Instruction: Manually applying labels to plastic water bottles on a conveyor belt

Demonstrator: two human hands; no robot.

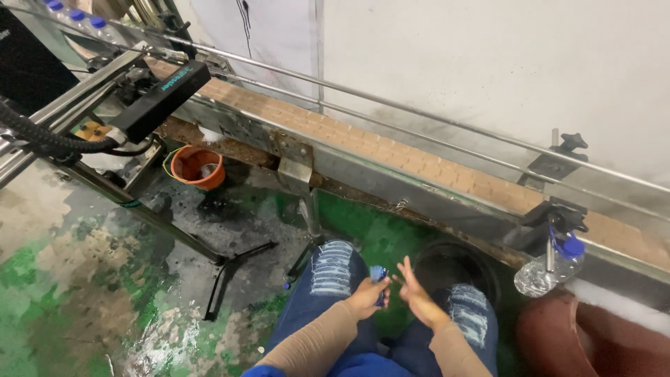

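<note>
Far left, an orange bucket [197,167] is sitting under the conveyor [419,164], prob. catching drips. Near centre, the left hand [365,297] is curling its fingers round a small blue cap [379,274], over the knees. Just right, the right hand [414,287] is hovering w/ fingers spread, holding nothing. Far right, a clear bottle [551,269] is hanging at the rail.

Left hand [364,297] grips blue cap [379,274] beside conveyor [419,164].

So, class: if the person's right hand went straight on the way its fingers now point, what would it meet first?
The right hand has open fingers pointing up and left, toward the small blue object held in the left hand. That blue object would probably come first, though depth between them is hard to judge.
</note>
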